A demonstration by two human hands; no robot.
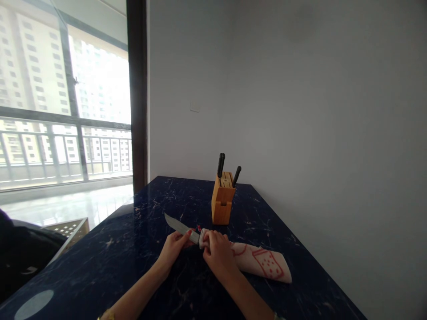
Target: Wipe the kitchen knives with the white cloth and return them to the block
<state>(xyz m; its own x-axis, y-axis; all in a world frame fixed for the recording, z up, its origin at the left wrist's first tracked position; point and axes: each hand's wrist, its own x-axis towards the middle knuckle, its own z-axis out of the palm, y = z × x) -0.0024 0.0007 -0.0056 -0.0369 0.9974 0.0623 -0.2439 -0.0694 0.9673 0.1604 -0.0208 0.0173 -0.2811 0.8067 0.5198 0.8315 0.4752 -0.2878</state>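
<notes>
Wooden knife block (222,202) upright near far edge of table, two black knife handles (220,165) sticking out of its top. Table is dark blue marble (110,253), white veins, pale oval glare (34,304) at lower left. Plain grey wall (320,111) fills the right, small white wall plate (194,106) on it above the block. Upper left: large window (100,80), dark frame post (137,89), balcony railing (63,149), high-rise apartment blocks (40,66) outside. Glossy floor (66,204) below. Lower left edge: dark fabric-covered object (23,253), perforated tan panel (68,229) just beside it.
</notes>
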